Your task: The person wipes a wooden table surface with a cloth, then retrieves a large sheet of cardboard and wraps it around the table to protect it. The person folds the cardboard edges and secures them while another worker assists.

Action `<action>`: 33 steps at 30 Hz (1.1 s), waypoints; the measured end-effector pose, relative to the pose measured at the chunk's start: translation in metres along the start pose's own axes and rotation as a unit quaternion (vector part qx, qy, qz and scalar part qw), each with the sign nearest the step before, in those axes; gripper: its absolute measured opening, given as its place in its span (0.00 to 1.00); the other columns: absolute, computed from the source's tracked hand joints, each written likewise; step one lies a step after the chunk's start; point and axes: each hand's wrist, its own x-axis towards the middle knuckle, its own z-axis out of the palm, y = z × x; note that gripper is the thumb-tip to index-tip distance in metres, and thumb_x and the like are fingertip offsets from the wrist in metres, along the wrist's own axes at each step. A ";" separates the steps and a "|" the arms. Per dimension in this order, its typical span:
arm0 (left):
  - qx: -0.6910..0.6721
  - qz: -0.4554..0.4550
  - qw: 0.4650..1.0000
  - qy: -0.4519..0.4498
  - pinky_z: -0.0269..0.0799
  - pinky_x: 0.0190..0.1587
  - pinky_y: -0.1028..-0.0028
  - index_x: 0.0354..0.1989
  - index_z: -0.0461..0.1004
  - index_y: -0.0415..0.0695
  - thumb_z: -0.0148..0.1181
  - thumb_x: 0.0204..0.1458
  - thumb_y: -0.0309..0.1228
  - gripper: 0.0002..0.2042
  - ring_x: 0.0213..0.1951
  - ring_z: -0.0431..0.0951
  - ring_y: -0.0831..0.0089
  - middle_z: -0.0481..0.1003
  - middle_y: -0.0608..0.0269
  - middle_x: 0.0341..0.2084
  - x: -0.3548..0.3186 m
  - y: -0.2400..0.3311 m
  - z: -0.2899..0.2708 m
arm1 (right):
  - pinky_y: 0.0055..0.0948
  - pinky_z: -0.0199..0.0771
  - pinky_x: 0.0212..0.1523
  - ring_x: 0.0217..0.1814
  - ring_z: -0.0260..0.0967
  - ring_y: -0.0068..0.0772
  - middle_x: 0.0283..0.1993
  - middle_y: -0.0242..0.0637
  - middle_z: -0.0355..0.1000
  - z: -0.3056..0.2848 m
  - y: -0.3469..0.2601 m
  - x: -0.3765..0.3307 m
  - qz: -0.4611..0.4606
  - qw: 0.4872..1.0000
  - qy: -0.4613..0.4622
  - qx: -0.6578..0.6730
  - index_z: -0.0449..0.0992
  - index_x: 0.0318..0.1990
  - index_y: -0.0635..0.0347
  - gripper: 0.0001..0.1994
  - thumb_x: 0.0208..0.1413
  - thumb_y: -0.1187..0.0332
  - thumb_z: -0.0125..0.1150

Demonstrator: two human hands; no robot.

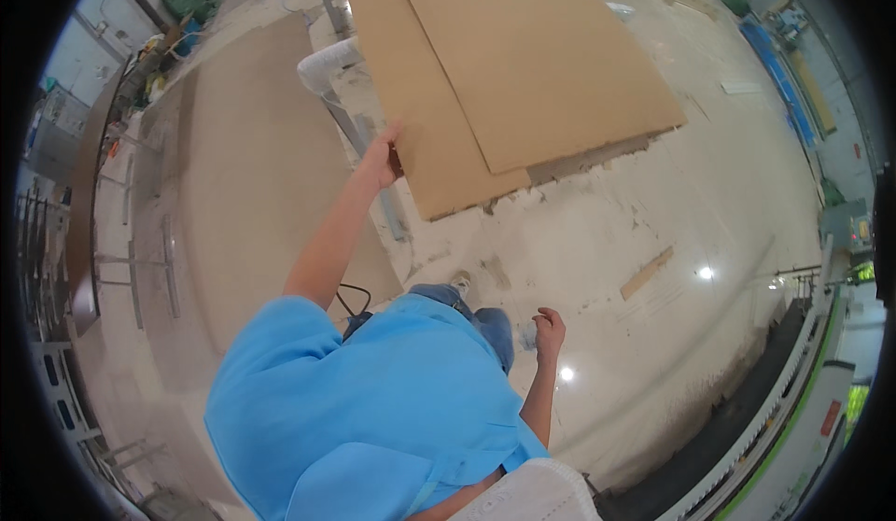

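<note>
Wide brown cardboard, one edge in hand

Brown flat cardboard sheet (420,143), upper centre of frame; a second smooth brown cardboard layer (551,63) lies over it, offset to the right. Cannot tell whether it is one folded piece or two.

The bare left hand (378,159) grasps the lower layer's left edge, fingers closed about the rim. The bare right hand (550,332) hangs at lower centre right, well apart from the board, fingers loosely bent, nothing seen in them.

Handling, by judgement: light for its breadth, fairly stiff when flat, apt to sag or crease; layers may slide. Best hold: both layers together, at opposite edges, away from easily crushed corners.

Outward: white wrapped roll (329,63) just left of the board; thin tan strip (647,274) on the glossy pale floor (597,232), right of centre; long green-striped machine (793,428), lower right.
</note>
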 end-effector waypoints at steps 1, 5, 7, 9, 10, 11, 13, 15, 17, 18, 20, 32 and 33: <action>-0.016 0.006 0.999 -0.034 0.77 0.51 0.65 0.59 0.70 0.41 0.60 0.60 0.44 0.24 0.51 0.78 0.67 0.76 0.59 0.52 0.004 0.005 0.002 | 0.29 0.74 0.46 0.40 0.76 0.33 0.38 0.42 0.79 0.005 -0.026 0.009 0.003 1.000 -0.010 0.017 0.79 0.46 0.66 0.13 0.53 0.73 0.59; 0.009 0.019 0.999 -0.041 0.79 0.52 0.64 0.60 0.70 0.42 0.58 0.61 0.46 0.25 0.51 0.80 0.68 0.77 0.60 0.52 0.009 0.017 0.005 | 0.25 0.71 0.42 0.38 0.72 0.26 0.36 0.37 0.77 0.005 -0.141 0.073 -0.047 0.991 -0.078 0.102 0.78 0.46 0.66 0.11 0.58 0.73 0.56; -0.036 0.044 0.998 -0.029 0.79 0.52 0.64 0.60 0.69 0.41 0.58 0.62 0.46 0.25 0.51 0.80 0.68 0.77 0.58 0.52 0.005 0.015 0.004 | 0.23 0.70 0.40 0.38 0.71 0.22 0.35 0.35 0.76 0.002 -0.193 0.110 -0.079 0.982 -0.127 0.117 0.78 0.45 0.66 0.09 0.61 0.72 0.56; -0.040 0.062 0.997 0.011 0.80 0.51 0.65 0.61 0.68 0.41 0.59 0.61 0.46 0.26 0.51 0.80 0.67 0.77 0.57 0.52 0.003 0.014 0.003 | 0.22 0.70 0.40 0.38 0.70 0.21 0.35 0.34 0.76 0.003 -0.239 0.145 -0.122 0.968 -0.189 0.109 0.78 0.45 0.65 0.09 0.62 0.72 0.56; -0.022 0.067 0.997 0.036 0.80 0.51 0.65 0.61 0.68 0.40 0.59 0.61 0.45 0.26 0.51 0.80 0.67 0.77 0.56 0.52 0.004 0.014 0.002 | 0.23 0.70 0.41 0.38 0.71 0.22 0.35 0.34 0.76 0.005 -0.258 0.162 -0.134 0.964 -0.210 0.090 0.78 0.45 0.66 0.09 0.62 0.72 0.56; -0.004 0.082 0.996 0.029 0.80 0.51 0.65 0.61 0.67 0.40 0.60 0.61 0.45 0.27 0.51 0.80 0.67 0.77 0.55 0.52 0.006 0.015 0.002 | 0.24 0.71 0.42 0.38 0.71 0.22 0.35 0.34 0.76 0.008 -0.279 0.182 -0.165 0.954 -0.233 0.086 0.78 0.44 0.66 0.09 0.62 0.71 0.57; -0.010 0.064 0.996 0.064 0.79 0.52 0.67 0.62 0.67 0.40 0.59 0.61 0.45 0.27 0.52 0.79 0.68 0.76 0.55 0.53 0.009 0.017 0.002 | 0.25 0.71 0.43 0.38 0.71 0.23 0.35 0.34 0.77 0.015 -0.315 0.215 -0.204 0.938 -0.271 0.069 0.78 0.44 0.65 0.09 0.62 0.70 0.57; -0.009 0.064 0.996 0.066 0.78 0.53 0.68 0.62 0.67 0.40 0.60 0.61 0.46 0.27 0.53 0.78 0.69 0.76 0.55 0.53 0.011 0.019 0.003 | 0.26 0.71 0.44 0.38 0.72 0.23 0.35 0.34 0.77 0.037 -0.351 0.243 -0.227 0.924 -0.304 0.046 0.79 0.44 0.64 0.09 0.63 0.69 0.57; -0.008 0.058 0.994 0.087 0.79 0.52 0.68 0.62 0.67 0.40 0.60 0.61 0.46 0.28 0.53 0.78 0.69 0.76 0.55 0.53 0.009 0.019 0.004 | 0.28 0.72 0.45 0.40 0.73 0.28 0.37 0.36 0.77 0.062 -0.383 0.258 -0.277 0.906 -0.319 -0.005 0.79 0.45 0.62 0.09 0.62 0.68 0.57; -0.003 0.065 0.996 0.058 0.78 0.53 0.68 0.62 0.67 0.40 0.60 0.61 0.47 0.28 0.54 0.78 0.70 0.76 0.56 0.54 0.007 0.019 0.005 | 0.29 0.72 0.45 0.40 0.74 0.30 0.38 0.37 0.78 0.073 -0.396 0.263 -0.303 0.896 -0.323 -0.035 0.79 0.45 0.61 0.09 0.62 0.68 0.57; 0.007 0.055 0.997 0.050 0.78 0.53 0.68 0.63 0.66 0.40 0.60 0.61 0.48 0.29 0.54 0.78 0.70 0.75 0.57 0.54 0.001 0.019 0.004 | 0.32 0.73 0.46 0.43 0.75 0.38 0.42 0.41 0.77 0.096 -0.415 0.266 -0.378 0.851 -0.349 -0.101 0.78 0.47 0.59 0.10 0.61 0.67 0.57; 0.065 -0.038 0.997 0.024 0.75 0.55 0.70 0.63 0.66 0.38 0.61 0.59 0.51 0.32 0.55 0.76 0.70 0.74 0.54 0.55 -0.015 0.020 0.008 | 0.39 0.76 0.35 0.34 0.75 0.39 0.36 0.37 0.70 0.190 -0.423 0.228 -0.592 0.583 -0.418 -0.368 0.75 0.58 0.41 0.17 0.62 0.60 0.57; 0.068 -0.033 0.997 0.017 0.75 0.55 0.70 0.63 0.66 0.38 0.62 0.59 0.51 0.32 0.54 0.76 0.70 0.74 0.55 0.55 -0.017 0.019 0.009 | 0.38 0.76 0.35 0.34 0.75 0.38 0.36 0.36 0.70 0.189 -0.424 0.229 -0.578 0.580 -0.419 -0.391 0.75 0.59 0.40 0.17 0.62 0.60 0.57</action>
